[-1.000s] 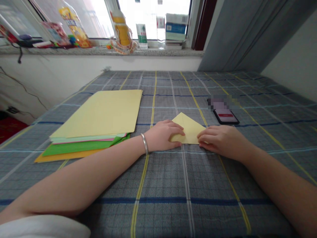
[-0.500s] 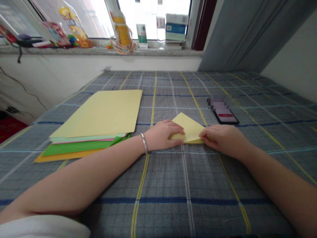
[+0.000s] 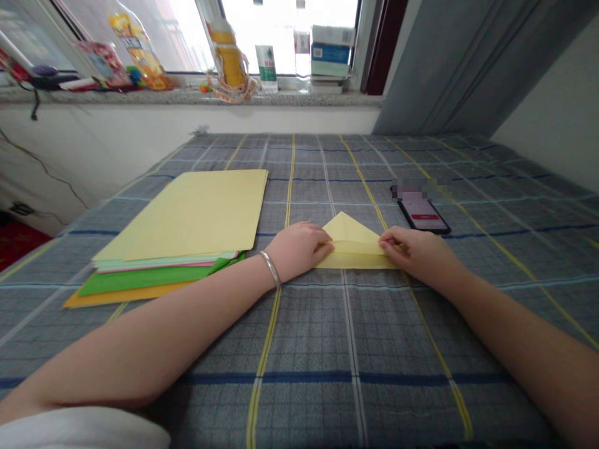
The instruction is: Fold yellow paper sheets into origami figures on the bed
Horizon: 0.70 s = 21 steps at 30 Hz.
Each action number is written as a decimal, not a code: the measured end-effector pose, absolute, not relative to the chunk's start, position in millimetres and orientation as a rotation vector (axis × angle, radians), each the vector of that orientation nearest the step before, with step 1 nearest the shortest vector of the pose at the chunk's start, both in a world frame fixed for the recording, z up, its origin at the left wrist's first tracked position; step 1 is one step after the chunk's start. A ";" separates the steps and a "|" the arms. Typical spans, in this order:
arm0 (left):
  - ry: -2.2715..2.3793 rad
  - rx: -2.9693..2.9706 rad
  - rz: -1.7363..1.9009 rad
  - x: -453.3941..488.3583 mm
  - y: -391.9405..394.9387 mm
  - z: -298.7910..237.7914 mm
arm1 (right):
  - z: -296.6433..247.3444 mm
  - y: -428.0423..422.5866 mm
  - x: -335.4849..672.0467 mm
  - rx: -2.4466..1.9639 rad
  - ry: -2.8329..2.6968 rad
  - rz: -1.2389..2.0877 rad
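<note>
A folded sheet of yellow paper (image 3: 349, 246) lies in front of me with its point facing away. Its front part is turned up into a horizontal band across the middle. My left hand (image 3: 302, 249), with a silver bangle (image 3: 270, 268) at the wrist, pinches the left end of that raised flap. At the right end my right hand (image 3: 412, 249) grips the flap between thumb and fingers. The bottom strip of the paper rests on the checked cloth. Both hands partly cover the paper's side corners.
To the left lies a stack of coloured paper (image 3: 196, 215), yellow on top with green and orange below. A phone (image 3: 423, 215) rests on the checked cloth (image 3: 309, 349) at the right. Bottles and boxes line the windowsill (image 3: 187, 95) at the back.
The front edge of the paper has been lifted and turned up, showing a band and a strip beneath. My left hand shifted left, and my right hand moved slightly up.
</note>
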<state>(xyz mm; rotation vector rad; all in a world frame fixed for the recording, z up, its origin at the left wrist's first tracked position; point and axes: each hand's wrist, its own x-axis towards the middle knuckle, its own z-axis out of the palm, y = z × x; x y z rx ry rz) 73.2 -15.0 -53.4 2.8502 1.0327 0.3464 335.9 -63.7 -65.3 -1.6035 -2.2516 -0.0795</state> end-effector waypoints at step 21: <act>1.255 2.838 0.410 75.1 -4.9 -62.9 | -79.3 -33.6 331.0 -1.681 -2.096 0.114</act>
